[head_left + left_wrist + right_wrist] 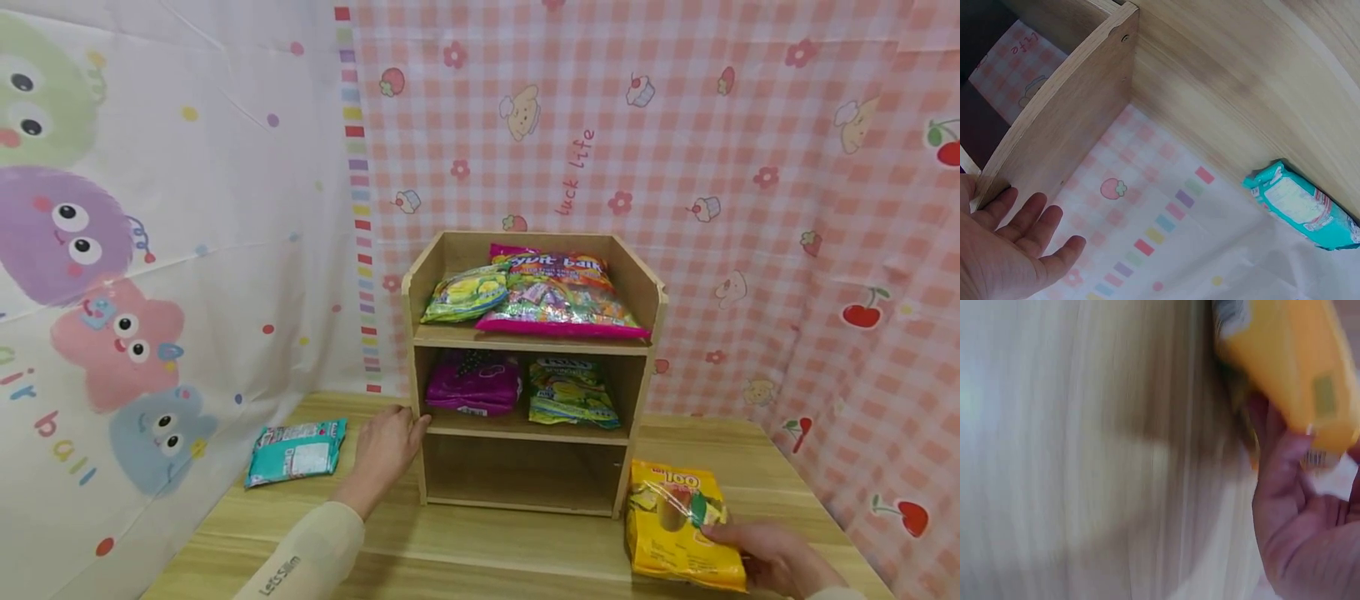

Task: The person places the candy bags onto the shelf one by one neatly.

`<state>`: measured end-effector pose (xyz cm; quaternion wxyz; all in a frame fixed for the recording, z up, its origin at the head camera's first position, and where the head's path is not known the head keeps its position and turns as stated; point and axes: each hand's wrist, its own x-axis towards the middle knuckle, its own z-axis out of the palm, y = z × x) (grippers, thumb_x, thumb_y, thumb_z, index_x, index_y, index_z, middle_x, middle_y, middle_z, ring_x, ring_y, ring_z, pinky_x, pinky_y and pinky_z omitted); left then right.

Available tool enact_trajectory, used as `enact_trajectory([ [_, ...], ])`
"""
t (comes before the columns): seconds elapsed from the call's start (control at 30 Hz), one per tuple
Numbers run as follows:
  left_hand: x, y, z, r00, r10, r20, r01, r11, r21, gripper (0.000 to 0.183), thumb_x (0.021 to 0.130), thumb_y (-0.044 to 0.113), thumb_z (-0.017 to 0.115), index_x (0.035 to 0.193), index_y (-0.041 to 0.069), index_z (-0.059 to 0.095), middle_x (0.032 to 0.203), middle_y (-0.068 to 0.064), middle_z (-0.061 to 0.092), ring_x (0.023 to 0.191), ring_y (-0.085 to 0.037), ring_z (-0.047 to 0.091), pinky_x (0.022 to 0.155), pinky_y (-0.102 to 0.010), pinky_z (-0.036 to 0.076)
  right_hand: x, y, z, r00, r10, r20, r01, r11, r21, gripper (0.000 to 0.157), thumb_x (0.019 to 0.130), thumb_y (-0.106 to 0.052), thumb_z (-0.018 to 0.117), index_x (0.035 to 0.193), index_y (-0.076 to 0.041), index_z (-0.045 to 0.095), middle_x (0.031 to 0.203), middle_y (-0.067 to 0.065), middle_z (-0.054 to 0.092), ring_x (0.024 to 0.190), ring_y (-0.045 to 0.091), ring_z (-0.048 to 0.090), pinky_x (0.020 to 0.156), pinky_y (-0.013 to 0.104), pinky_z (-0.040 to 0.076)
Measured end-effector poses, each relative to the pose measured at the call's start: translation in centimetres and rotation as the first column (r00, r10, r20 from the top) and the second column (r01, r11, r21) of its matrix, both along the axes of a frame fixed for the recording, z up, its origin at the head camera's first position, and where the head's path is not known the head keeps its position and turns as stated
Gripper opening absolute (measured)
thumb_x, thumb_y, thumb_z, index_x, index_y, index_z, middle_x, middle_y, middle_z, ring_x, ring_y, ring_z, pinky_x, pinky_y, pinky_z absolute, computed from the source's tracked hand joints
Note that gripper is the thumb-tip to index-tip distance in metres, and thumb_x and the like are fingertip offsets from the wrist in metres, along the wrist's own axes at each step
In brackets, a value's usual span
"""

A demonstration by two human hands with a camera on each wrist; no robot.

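In the head view, a small wooden shelf (525,435) with three levels stands on the table. My left hand (388,446) holds the front edge of its left side panel (1063,109), thumb at the edge and index finger against the outer face. The other fingers (1054,222) are loosely bent beside the panel. To the right of the shelf, my right hand (780,550) grips a yellow snack bag (678,533) by its right side, thumb on the front. The right wrist view is blurred, with the bag (1297,369) above the palm.
On the shelf's top level lie a pink-edged candy bag (555,292) and a green-yellow bag (468,293). The middle level holds a purple bag (474,385) and another green-yellow bag (573,393). A teal packet (296,452) lies left on the wooden table (450,554). Patterned curtains (675,125) surround it.
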<state>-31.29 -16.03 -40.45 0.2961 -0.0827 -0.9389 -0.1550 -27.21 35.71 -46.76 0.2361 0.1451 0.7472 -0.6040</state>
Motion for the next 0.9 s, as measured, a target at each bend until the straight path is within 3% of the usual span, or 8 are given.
enact_trajectory([
  [0.2, 0.1, 0.3, 0.2, 1.0, 0.005, 0.025, -0.005, 1.0, -0.005, 0.038, 0.098, 0.031, 0.062, 0.067, 0.009, 0.055, 0.079, -0.011, 0.063, 0.074, -0.033, 0.064, 0.067, -0.05, 0.051, 1.0, -1.7, 0.4, 0.991, -0.064, -0.12, 0.066, 0.998, 0.012, 0.055, 0.099, -0.023, 0.062, 0.124, 0.021, 0.039, 0.089, 0.005, 0.068, 0.081, 0.019, 0.067, 0.076, 0.036, 0.056],
  [0.37, 0.1, 0.5, 0.3, 0.999, 0.002, 0.043, -0.002, 1.0, 0.0, 0.038, 0.098, 0.031, 0.062, 0.068, 0.01, 0.056, 0.08, -0.01, 0.063, 0.075, -0.033, 0.064, 0.068, -0.05, 0.05, 1.9, -2.2, -0.2, 0.959, -0.125, -0.253, 0.117, 0.992, -0.049, 0.066, 0.1, -0.023, 0.06, 0.139, 0.02, 0.027, 0.098, 0.003, 0.068, 0.087, 0.017, 0.066, 0.076, 0.039, 0.056],
  [0.47, 0.0, 0.6, 0.3, 0.999, 0.0, 0.049, 0.0, 1.0, -0.003, 0.038, 0.099, 0.032, 0.061, 0.068, 0.01, 0.056, 0.081, -0.011, 0.063, 0.076, -0.033, 0.064, 0.069, -0.05, 0.05, 2.4, -2.1, -0.2, 0.938, -0.156, -0.309, 0.154, 0.988, -0.032, 0.072, 0.098, -0.031, 0.063, 0.142, 0.015, 0.029, 0.104, -0.001, 0.067, 0.089, 0.01, 0.064, 0.077, 0.035, 0.055],
  [0.6, 0.0, 0.6, 0.3, 0.999, 0.001, 0.054, 0.0, 1.0, -0.01, 0.038, 0.099, 0.032, 0.06, 0.068, 0.01, 0.056, 0.08, -0.011, 0.063, 0.076, -0.033, 0.064, 0.069, -0.05, 0.05, 2.9, -1.7, 0.1, 0.923, -0.21, -0.322, 0.224, 0.975, 0.006, 0.053, 0.092, -0.042, 0.07, 0.109, 0.004, 0.048, 0.1, -0.007, 0.063, 0.085, 0.002, 0.059, 0.079, 0.031, 0.055],
  [0.7, 0.0, 0.5, 0.4, 0.998, -0.003, 0.059, 0.004, 1.0, -0.011, 0.038, 0.099, 0.032, 0.06, 0.068, 0.01, 0.056, 0.08, -0.011, 0.063, 0.075, -0.034, 0.064, 0.068, -0.049, 0.05, 3.2, -1.7, 0.6, 0.92, -0.205, -0.335, 0.23, 0.973, 0.036, 0.045, 0.091, -0.04, 0.071, 0.08, -0.008, 0.042, 0.098, -0.01, 0.06, 0.084, -0.001, 0.056, 0.083, 0.032, 0.054],
  [0.8, 0.0, 0.4, 0.4, 0.998, -0.002, 0.065, 0.002, 1.0, -0.006, 0.038, 0.099, 0.032, 0.06, 0.069, 0.009, 0.056, 0.079, -0.011, 0.062, 0.076, -0.034, 0.063, 0.069, -0.049, 0.05, 3.4, -1.9, 0.9, 0.913, -0.148, -0.379, 0.179, 0.983, 0.049, 0.028, 0.095, -0.033, 0.069, 0.087, -0.009, 0.058, 0.102, -0.006, 0.066, 0.089, -0.002, 0.055, 0.092, 0.038, 0.051],
  [0.9, 0.0, 0.2, 0.3, 0.998, 0.004, 0.063, -0.003, 1.0, -0.004, 0.038, 0.099, 0.032, 0.06, 0.069, 0.009, 0.057, 0.076, -0.01, 0.061, 0.075, -0.033, 0.063, 0.069, -0.049, 0.05, 3.7, -2.3, 1.1, 0.907, -0.097, -0.411, 0.138, 0.988, 0.072, 0.028, 0.096, -0.03, 0.067, 0.113, -0.007, 0.065, 0.107, -0.003, 0.07, 0.092, -0.003, 0.056, 0.095, 0.044, 0.048],
])
